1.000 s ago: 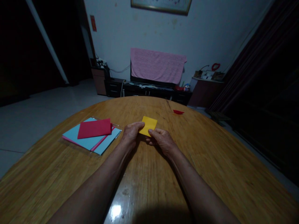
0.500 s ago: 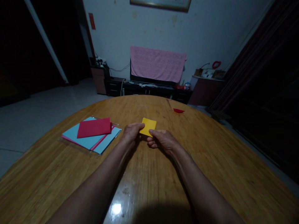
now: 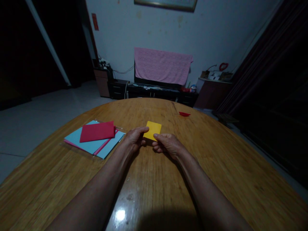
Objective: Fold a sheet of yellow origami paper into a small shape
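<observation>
A small yellow square of paper (image 3: 154, 129) is held just above the table between my two hands. My left hand (image 3: 136, 138) pinches its left edge, thumb on top. At the lower right corner my right hand (image 3: 168, 144) grips it, thumb on top and the other fingers curled beneath. Whether the paper is folded in layers I cannot tell. To the left lies a folded red sheet (image 3: 97, 132) on a stack of light blue paper (image 3: 74, 140) in a clear sleeve. Farther off on the right sits a small red folded paper piece (image 3: 184, 114).
The round wooden table (image 3: 216, 179) spreads beneath both arms, its far edge curving before a low black TV cabinet (image 3: 163, 94). A pink cloth (image 3: 163, 65) covers the TV. At the back right stands a side cabinet (image 3: 211, 93) with items on top.
Almost nothing differs. The fingers of my left hand have shifted slightly at the paper's edge, and the yellow paper stays in both hands.
</observation>
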Demonstrator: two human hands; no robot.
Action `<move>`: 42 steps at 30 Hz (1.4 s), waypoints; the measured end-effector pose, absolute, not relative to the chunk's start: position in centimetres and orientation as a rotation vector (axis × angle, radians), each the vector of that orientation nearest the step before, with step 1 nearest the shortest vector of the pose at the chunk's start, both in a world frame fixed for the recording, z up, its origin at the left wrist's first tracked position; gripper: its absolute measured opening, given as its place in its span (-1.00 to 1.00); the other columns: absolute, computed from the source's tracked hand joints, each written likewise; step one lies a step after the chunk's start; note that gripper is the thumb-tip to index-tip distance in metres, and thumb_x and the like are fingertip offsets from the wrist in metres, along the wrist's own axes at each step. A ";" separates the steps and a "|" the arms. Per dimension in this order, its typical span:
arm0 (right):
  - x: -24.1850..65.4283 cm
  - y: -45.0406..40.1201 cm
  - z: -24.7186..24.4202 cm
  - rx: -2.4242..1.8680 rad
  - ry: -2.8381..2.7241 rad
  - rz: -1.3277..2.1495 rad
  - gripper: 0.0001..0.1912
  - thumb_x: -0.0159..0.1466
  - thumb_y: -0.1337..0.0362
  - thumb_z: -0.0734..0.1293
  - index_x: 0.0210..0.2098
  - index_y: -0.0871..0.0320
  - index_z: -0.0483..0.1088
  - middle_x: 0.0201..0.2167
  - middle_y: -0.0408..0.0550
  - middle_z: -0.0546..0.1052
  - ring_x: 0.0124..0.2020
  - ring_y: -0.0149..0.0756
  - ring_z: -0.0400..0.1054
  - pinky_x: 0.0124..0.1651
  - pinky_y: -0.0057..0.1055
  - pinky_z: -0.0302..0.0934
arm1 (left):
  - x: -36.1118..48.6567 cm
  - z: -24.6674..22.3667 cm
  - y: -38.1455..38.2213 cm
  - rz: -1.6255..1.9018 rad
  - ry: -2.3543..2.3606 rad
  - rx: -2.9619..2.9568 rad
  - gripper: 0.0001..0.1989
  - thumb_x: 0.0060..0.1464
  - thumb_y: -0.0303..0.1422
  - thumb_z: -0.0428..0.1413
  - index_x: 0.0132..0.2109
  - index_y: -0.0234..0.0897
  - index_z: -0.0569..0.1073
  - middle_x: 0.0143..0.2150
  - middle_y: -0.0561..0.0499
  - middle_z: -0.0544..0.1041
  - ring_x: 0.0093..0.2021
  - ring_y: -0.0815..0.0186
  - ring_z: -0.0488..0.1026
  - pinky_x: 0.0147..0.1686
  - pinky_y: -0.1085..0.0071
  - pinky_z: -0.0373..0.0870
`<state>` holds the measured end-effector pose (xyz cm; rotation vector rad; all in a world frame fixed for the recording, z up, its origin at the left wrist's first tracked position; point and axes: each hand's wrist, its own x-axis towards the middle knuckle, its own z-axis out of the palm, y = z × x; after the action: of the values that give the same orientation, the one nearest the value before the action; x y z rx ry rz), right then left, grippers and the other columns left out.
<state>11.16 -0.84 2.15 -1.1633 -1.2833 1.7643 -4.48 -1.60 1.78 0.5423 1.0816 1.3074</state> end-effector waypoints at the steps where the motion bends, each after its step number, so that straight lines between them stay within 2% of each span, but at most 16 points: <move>1: 11.2 -0.8 2.0 -1.147 -1.285 1.765 -0.79 0.17 0.21 0.36 -0.45 0.26 0.42 -0.60 -0.06 0.49 -0.66 -0.48 0.33 -0.62 -0.59 0.22 | -4.5 1.9 -1.6 1.296 1.078 0.543 -0.81 -0.19 -0.39 0.23 -0.36 -0.41 0.48 -0.47 -0.07 0.50 -0.60 0.43 0.35 -0.74 0.57 0.07; 15: 11.0 -0.6 1.8 -1.221 -1.359 1.434 -0.74 0.07 0.20 0.42 -0.61 0.21 0.34 -0.68 -0.11 0.46 -0.70 -0.50 0.27 -0.62 -0.56 0.17 | -4.0 2.6 -2.4 1.242 1.255 0.711 -0.92 -0.12 -0.45 0.18 -0.44 -0.42 0.46 -0.59 0.00 0.41 -0.67 0.48 0.26 -0.70 0.55 0.15; 23: 12.0 -0.5 2.2 -1.164 -1.425 1.665 -0.78 0.10 0.21 0.40 -0.53 0.25 0.40 -0.57 -0.05 0.52 -0.62 -0.51 0.33 -0.59 -0.61 0.14 | -4.0 2.7 -2.5 1.290 1.268 0.772 -0.90 -0.15 -0.43 0.18 -0.47 -0.41 0.44 -0.61 -0.01 0.39 -0.67 0.49 0.23 -0.69 0.55 0.11; 30: 12.3 -0.2 1.8 -1.095 -1.416 1.695 -0.73 0.08 0.17 0.41 -0.57 0.24 0.37 -0.67 -0.12 0.45 -0.68 -0.54 0.26 -0.59 -0.59 0.14 | -3.9 2.9 -2.4 1.319 1.235 0.746 -0.91 -0.14 -0.45 0.17 -0.48 -0.41 0.43 -0.62 0.01 0.37 -0.67 0.50 0.22 -0.69 0.56 0.11; 37: 12.4 -0.2 2.1 -1.146 -1.425 1.687 -0.76 0.11 0.17 0.39 -0.49 0.24 0.40 -0.61 -0.07 0.48 -0.63 -0.49 0.32 -0.58 -0.58 0.15 | -4.3 2.5 -2.2 1.280 1.200 0.763 -0.89 -0.13 -0.43 0.17 -0.44 -0.42 0.43 -0.62 0.02 0.38 -0.67 0.50 0.24 -0.68 0.56 0.12; 42: 12.6 -0.1 1.9 -1.152 -1.421 1.624 -0.77 0.07 0.19 0.41 -0.54 0.21 0.34 -0.65 -0.11 0.46 -0.65 -0.51 0.28 -0.57 -0.58 0.12 | -4.5 2.0 -2.1 1.243 1.181 0.812 -0.87 -0.14 -0.41 0.17 -0.44 -0.43 0.44 -0.59 0.01 0.40 -0.66 0.50 0.25 -0.66 0.55 0.15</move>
<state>12.56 -0.10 1.91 -1.1519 -1.4206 1.6238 -4.48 -2.14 2.04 0.8120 1.1808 1.2430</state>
